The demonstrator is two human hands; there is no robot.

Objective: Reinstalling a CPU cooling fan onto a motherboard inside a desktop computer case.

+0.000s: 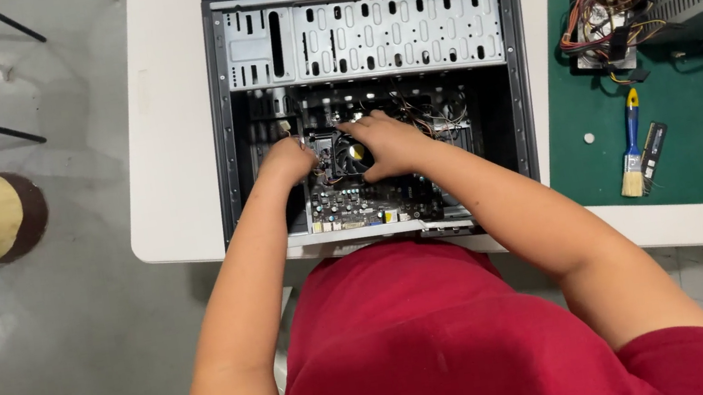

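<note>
White table: open PC case, both hands inside; brush nearby.

shirt: dark red, short sleeves | marking: yellow lettering near hem | forearms: bare, no gloves

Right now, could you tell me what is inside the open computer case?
Inside the computer case lie a motherboard, a cooler fan and wires. The left hand and right hand cover parts around the fan.

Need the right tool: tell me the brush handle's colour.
Blue with a yellow tip, on the brush lying on the green mat; head view.
</note>
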